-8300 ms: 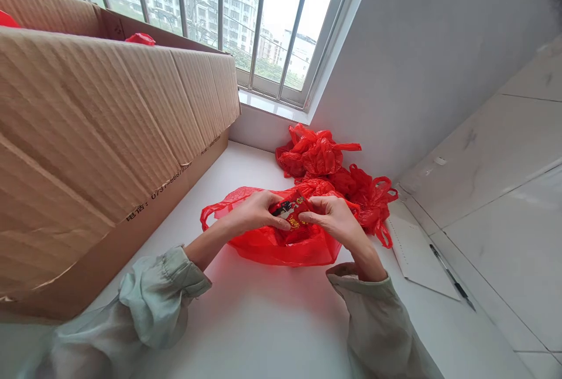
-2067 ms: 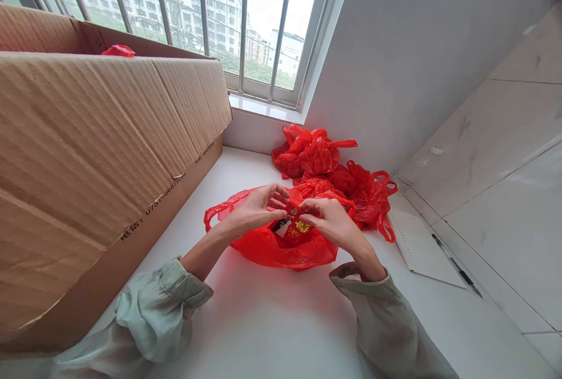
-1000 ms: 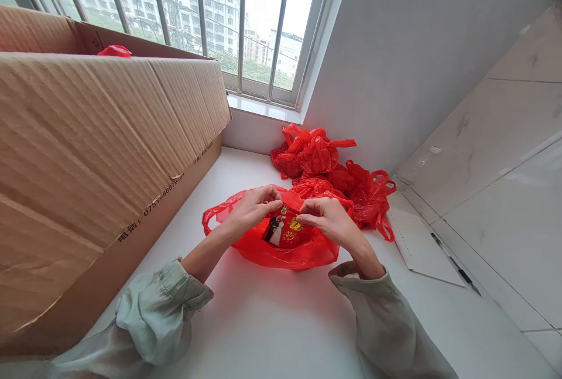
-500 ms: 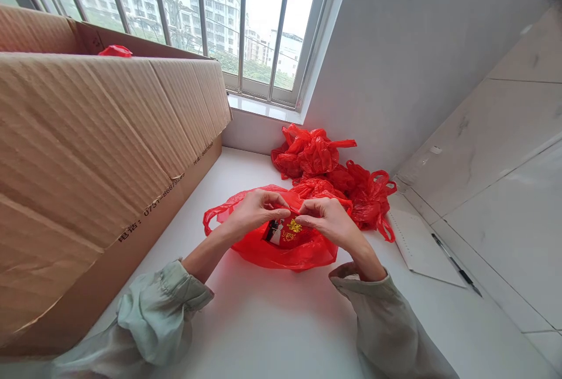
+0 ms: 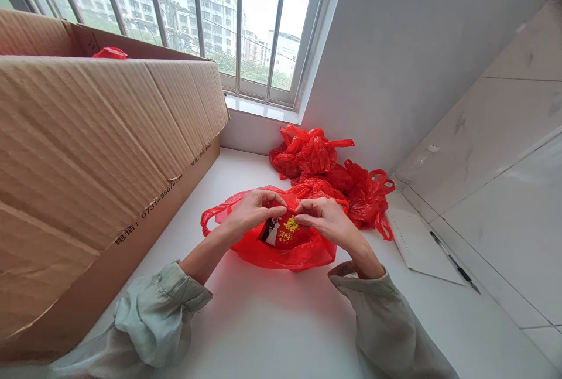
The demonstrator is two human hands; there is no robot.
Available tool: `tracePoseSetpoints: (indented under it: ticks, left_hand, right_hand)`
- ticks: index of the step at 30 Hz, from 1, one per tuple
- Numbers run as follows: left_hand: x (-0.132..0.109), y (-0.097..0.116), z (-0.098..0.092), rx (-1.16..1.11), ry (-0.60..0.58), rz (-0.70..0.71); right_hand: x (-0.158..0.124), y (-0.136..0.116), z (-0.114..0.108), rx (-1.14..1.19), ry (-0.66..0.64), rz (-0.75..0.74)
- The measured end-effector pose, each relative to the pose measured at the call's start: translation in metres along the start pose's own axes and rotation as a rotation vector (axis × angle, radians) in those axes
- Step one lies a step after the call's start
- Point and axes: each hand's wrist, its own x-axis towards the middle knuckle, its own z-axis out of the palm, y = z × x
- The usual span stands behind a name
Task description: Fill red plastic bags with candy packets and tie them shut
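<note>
"What's being held there?"

"The left hand [image 5: 254,211] and the right hand [image 5: 327,218] pinch the top of a red packet [image 5: 286,232] with gold print, at the open mouth of a red bag [image 5: 281,259] on the white table [image 5: 272,320]."

"And around them?"

"Crumpled red bags [image 5: 309,153] lie heaped behind, near the grey wall [image 5: 395,62]. A notebook [image 5: 424,250] and a pen [image 5: 463,274] lie on the right; a cardboard box [image 5: 109,139] stands on the left, before a barred window [image 5: 259,21]."
</note>
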Motion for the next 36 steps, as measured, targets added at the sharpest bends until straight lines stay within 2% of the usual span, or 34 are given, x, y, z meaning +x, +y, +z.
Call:
tracePoseSetpoints:
  ticks: [7,18,24,31,36]
  left_hand:
    - [-0.001,0.003,-0.002,0.105,0.010,0.004]
    - [0.001,0.001,-0.005,0.094,-0.067,0.013]
    - [-0.001,0.003,-0.001,0.069,-0.088,0.087]
    - [0.000,-0.001,-0.004,0.086,-0.085,0.069]
    - [0.003,-0.006,-0.005,0.160,-0.042,0.057]
  right_hand:
    - [0.001,0.003,0.000,-0.021,-0.002,0.004]
    - [-0.001,-0.001,0.002,-0.096,0.021,0.047]
    - [0.000,-0.007,0.003,-0.082,0.070,0.021]
    - [0.000,-0.006,0.003,-0.076,0.078,0.019]
    - [0.001,-0.006,0.006,-0.099,0.077,0.021]
